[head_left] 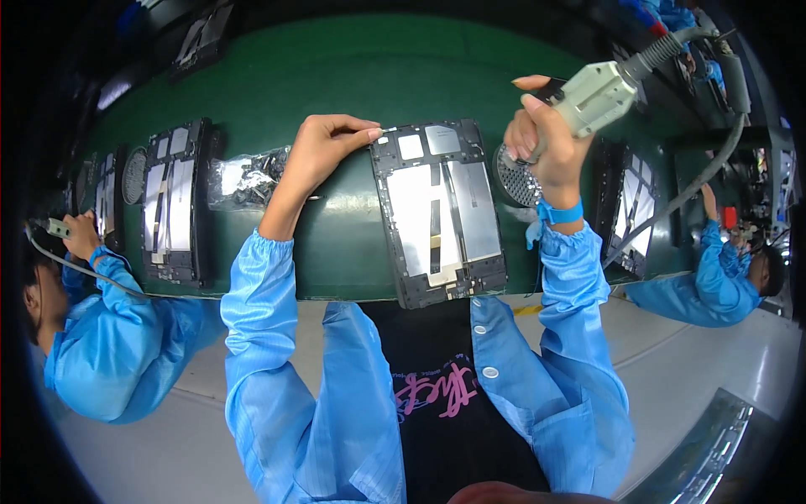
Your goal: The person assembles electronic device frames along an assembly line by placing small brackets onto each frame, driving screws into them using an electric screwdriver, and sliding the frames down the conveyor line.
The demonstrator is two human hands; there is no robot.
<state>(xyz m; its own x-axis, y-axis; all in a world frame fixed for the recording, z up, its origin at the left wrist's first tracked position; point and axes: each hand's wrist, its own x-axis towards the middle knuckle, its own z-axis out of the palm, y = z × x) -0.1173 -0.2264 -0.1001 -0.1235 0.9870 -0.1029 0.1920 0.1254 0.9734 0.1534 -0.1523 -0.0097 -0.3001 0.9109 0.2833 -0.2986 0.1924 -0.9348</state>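
Observation:
An opened tablet (483,210) lies in front of me at the table's near edge, its black frame and silvery inner plates facing up. At its upper left corner, my left hand (323,147) pinches the frame between thumb and fingers; any small part under the fingertips is too small to make out. My right hand (550,151) is wrapped round a pale grey-green electric screwdriver (594,97), held up to the right of the tablet. Its tip is hidden behind the fingers. A round perforated metal dish (520,186) sits below this hand. A blue band circles my right wrist.
A clear bag of small dark parts (243,181) lies left of my left forearm. More opened tablets, one on the left (176,202) and one on the right (634,206), rest on the green table (336,76). A grey cable (714,160) loops at the right. Co-workers sit on both sides.

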